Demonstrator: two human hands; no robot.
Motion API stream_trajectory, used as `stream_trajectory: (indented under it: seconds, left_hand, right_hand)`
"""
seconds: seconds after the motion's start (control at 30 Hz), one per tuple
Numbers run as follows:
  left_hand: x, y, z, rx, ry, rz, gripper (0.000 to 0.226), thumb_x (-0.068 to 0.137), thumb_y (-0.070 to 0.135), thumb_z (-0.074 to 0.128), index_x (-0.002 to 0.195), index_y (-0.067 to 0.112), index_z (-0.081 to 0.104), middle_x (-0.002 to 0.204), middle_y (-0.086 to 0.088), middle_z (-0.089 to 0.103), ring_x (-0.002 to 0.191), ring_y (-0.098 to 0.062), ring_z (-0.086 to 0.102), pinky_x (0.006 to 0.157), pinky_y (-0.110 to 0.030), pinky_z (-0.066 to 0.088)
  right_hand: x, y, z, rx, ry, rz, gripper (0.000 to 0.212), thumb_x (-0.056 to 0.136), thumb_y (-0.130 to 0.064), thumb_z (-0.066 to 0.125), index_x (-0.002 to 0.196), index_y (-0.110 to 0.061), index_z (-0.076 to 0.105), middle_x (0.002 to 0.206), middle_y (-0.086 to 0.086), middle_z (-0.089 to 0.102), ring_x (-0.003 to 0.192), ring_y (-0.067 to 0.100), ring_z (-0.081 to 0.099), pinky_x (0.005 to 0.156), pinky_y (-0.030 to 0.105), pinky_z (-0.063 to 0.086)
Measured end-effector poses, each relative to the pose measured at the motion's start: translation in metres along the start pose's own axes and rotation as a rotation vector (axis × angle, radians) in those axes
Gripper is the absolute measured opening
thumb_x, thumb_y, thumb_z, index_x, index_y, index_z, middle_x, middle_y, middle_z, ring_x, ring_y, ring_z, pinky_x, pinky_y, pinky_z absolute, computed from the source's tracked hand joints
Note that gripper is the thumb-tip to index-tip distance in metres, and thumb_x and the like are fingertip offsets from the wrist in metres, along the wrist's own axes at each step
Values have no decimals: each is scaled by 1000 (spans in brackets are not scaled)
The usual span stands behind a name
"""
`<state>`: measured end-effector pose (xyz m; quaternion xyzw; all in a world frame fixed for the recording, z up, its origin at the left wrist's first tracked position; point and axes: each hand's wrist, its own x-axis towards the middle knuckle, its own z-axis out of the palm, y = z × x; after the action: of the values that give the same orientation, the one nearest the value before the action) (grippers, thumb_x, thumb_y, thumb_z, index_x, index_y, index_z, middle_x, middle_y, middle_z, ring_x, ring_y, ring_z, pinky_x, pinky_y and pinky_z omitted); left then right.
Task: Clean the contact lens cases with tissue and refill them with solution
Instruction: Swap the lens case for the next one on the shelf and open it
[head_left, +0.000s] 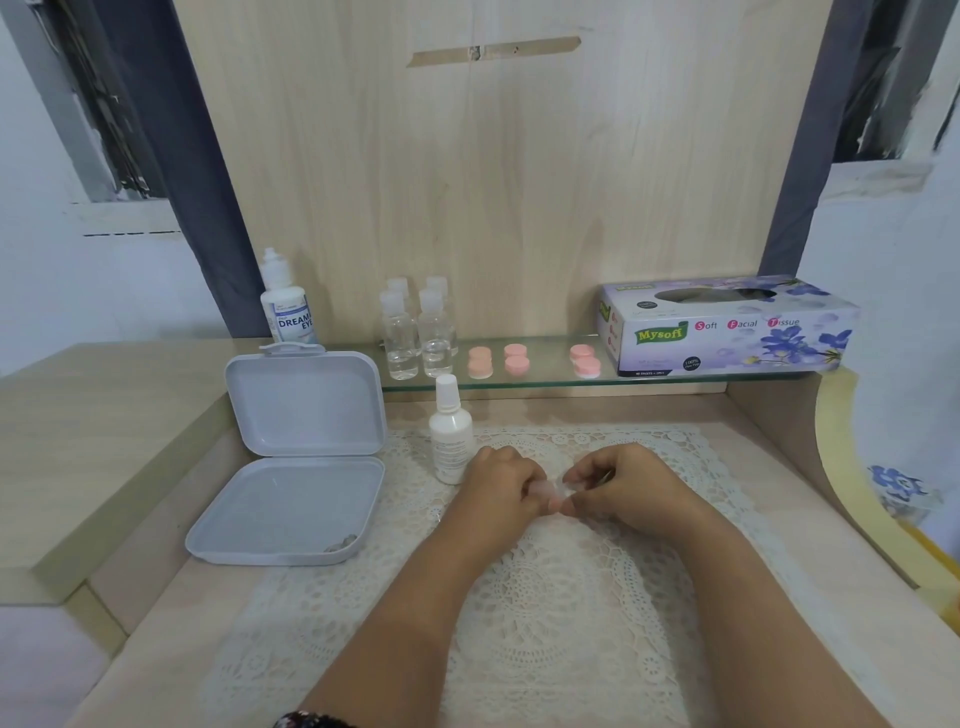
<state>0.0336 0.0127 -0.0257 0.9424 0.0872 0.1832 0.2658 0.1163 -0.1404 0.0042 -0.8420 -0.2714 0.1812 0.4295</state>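
Where both hands meet at frame centre, left hand (498, 480) and right hand (618, 486) pinch a small clear case (551, 488) | lace mat (571, 597) on wooden desk (104, 431) | glass shelf (545, 383) above, tissue box (727, 325) upper right.

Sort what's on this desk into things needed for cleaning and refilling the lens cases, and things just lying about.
Needed: clear case held in both hands; pink cases; tissue box; solution bottle; Dream Eye bottle.

Lying about: open grey box; four clear bottles; lace mat.

The single head-worn camera looked forward and down from above the desk (130, 452). It sat close over the lace mat (571, 597), facing the wooden back panel (493, 182).
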Motion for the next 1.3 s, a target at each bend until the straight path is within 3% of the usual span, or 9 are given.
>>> stream_trajectory:
  seconds: [0.13,0.3,0.5,0.73,0.87,0.97,1.07,1.2,1.3]
  left_hand:
    - [0,1,-2,-8,-54,35,17,90,24,62,105,20,69,97,11,49,102,-11,36,91,-24,31]
    - [-1,2,1,-17,-51,65,36,91,29,61,127,20,60,121,7,53,114,-10,36,102,-26,31]
    - [0,0,3,52,28,-5,30,88,43,62,105,19,64,101,7,53,102,-11,40,91,-26,38]
    - [-1,0,-3,15,-72,50,18,93,27,57,108,20,66,97,10,46,103,-13,38,96,-29,35]
    - [-2,1,-2,32,-40,45,20,94,29,56,109,20,66,101,9,50,106,-12,38,97,-28,34]
    - [-2,-1,-1,34,-27,36,23,95,30,54,111,19,65,103,8,50,107,-12,37,97,-27,33]
    - [-3,-2,-1,35,-22,44,24,96,31,53,112,19,65,102,9,48,104,-11,36,96,-26,33]
    - [-3,-3,-2,34,-23,51,25,95,32,53,112,19,66,101,10,48,102,-9,34,95,-26,34]
    - [-3,-4,-1,43,-15,61,28,94,33,55,116,19,65,106,8,51,103,-9,34,96,-25,33]
  right_hand:
    - [0,0,0,-6,-6,-3,24,66,-17,87,82,-22,71,69,-6,66,52,0,59,53,16,45]
    - [0,0,0,6,-6,-11,22,67,-14,87,82,-19,71,68,-4,66,54,4,60,57,20,49]
    - [0,1,1,8,6,-11,25,65,-18,88,84,-18,72,70,-4,66,57,6,60,58,21,51]
    - [3,2,2,9,6,-13,25,65,-16,88,83,-20,71,70,-5,66,55,3,60,56,17,47]
    - [2,6,-1,58,-14,-42,30,68,-10,85,90,-22,70,83,0,65,59,5,58,53,16,46]
    - [6,14,-3,145,118,-50,24,78,-7,73,91,-27,68,93,1,64,64,8,58,55,19,46]
    - [13,21,-2,41,320,-61,12,83,-25,73,94,-27,67,101,-6,57,77,6,55,68,23,44]
    - [21,28,5,-246,288,-47,38,90,-40,61,125,-24,62,124,-3,49,104,14,54,91,32,44]
    - [22,26,9,-383,289,-63,34,91,-43,58,122,-29,64,116,-3,51,102,16,55,84,33,47]
